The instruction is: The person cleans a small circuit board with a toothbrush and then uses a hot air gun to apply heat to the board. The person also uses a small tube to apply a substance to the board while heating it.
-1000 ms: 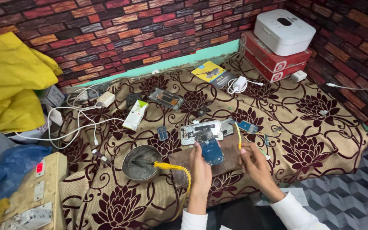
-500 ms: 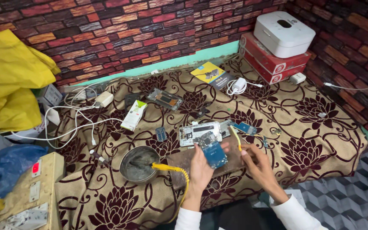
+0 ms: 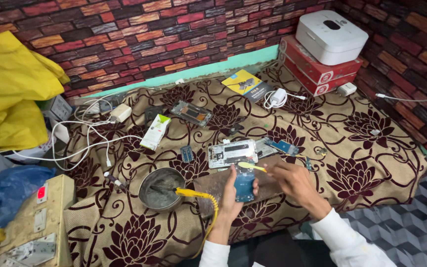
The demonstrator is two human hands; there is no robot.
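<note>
- Head view looks down on a low table draped in a beige cloth (image 3: pixel 371 148) with maroon flowers, set against a brick-pattern wall.
- Left hand (image 3: pixel 234 190) is closed around a small blue circuit board (image 3: pixel 244 184), holding it upright by its edges, thumb on the right side, fingers behind it.
- Board sits just above a brown work pad (image 3: pixel 213 185), near the table's front edge.
- Right hand (image 3: pixel 292 180) is pinched shut on a thin yellow-handled tool (image 3: pixel 251 166); the tool's tip meets the board's top edge.
- Right hand lies just to the right of the board, the left directly under and behind it.
- Both wrists wear white sleeves.
- Opened phone frame (image 3: pixel 233 152) lies flat just beyond the board; a second blue board (image 3: pixel 283 147) lies to its right.
- Round metal dish (image 3: pixel 160 190) stands left of the left hand, a yellow-handled soldering iron (image 3: pixel 193 193) resting across its rim, its coiled cord running down past the left wrist.
- Farther back: a white carton (image 3: pixel 155 131), another phone frame (image 3: pixel 192 113), a white charger (image 3: pixel 277 97), white cables (image 3: pixel 87 129).
- Far right corner: a white appliance (image 3: pixel 329 30) on red boxes (image 3: pixel 317 69).
- Left edge: yellow cloth (image 3: pixel 11 89), a blue bag (image 3: pixel 11 190) and a switchboard (image 3: pixel 30 227).
</note>
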